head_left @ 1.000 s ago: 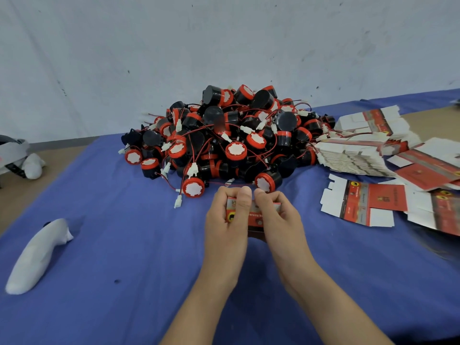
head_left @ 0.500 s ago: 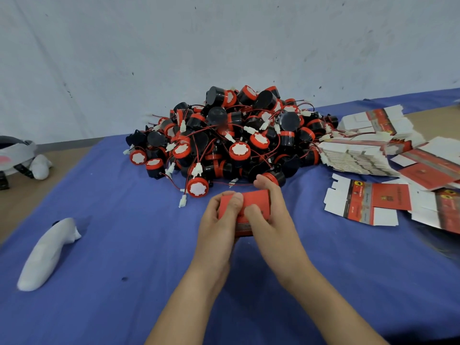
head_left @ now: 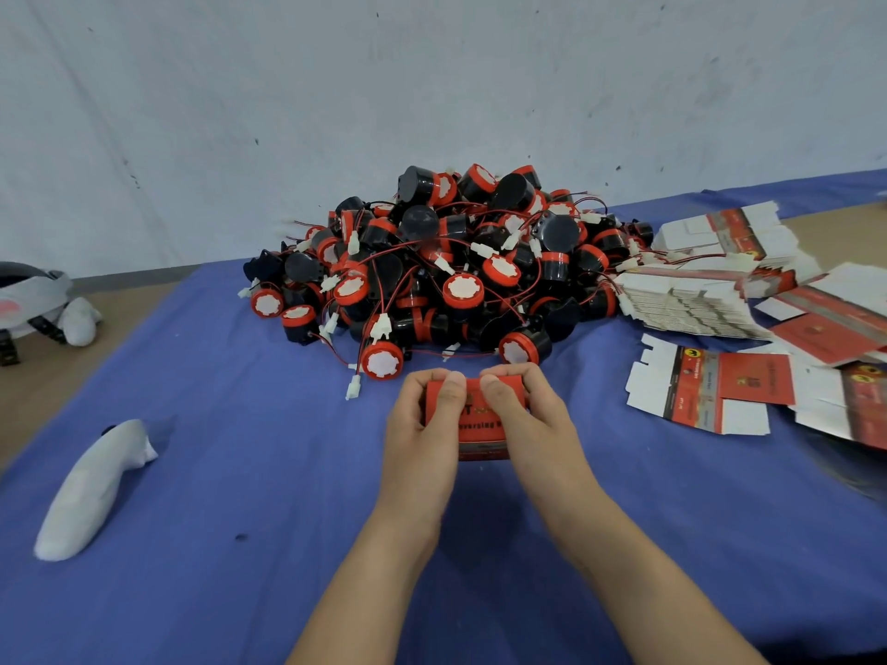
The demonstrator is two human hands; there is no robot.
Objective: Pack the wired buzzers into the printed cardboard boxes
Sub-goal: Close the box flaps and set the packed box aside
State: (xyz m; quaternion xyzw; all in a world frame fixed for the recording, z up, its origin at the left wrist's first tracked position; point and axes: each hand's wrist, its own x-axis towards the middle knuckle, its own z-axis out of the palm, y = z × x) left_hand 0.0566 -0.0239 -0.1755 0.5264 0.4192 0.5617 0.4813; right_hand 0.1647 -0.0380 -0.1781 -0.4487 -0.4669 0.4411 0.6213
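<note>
- Red box (head_left: pixel 480 431): printed carton, folded up into shape, held just above the cloth, centre-front of the person, just short of the buzzer heap. White lettering faces up. Can't tell whether a buzzer is inside; no wire shows.
- Left hand (head_left: pixel 422 424) & right hand (head_left: pixel 528 424): both clamped on the box, one per end, with fingers wrapped over the far edge. Thumbs (head_left: pixel 453 391) lie close together on the top panel. Looks like they're pressing a flap shut while the side grip keeps the carton square.
- Buzzer pile (head_left: pixel 456 271): big heap of black/red units, thin red wires and white plugs tangled through it. Sits directly beyond the hands, prob. so the next unit is a short reach. Nearest buzzer almost touches the right fingertips.
- Flat blanks (head_left: pixel 710 395): unfolded cartons fanned out to the right of the pile, plus a thicker stack behind. Right-hand side, so likely the right hand draws them.
- Blue cloth (head_left: pixel 240 472): covers the work surface under everything.
- White object (head_left: pixel 91 491): lies far left on the cloth, well apart, not part of the job.
- Progress: early, judging by the size of the heap.
</note>
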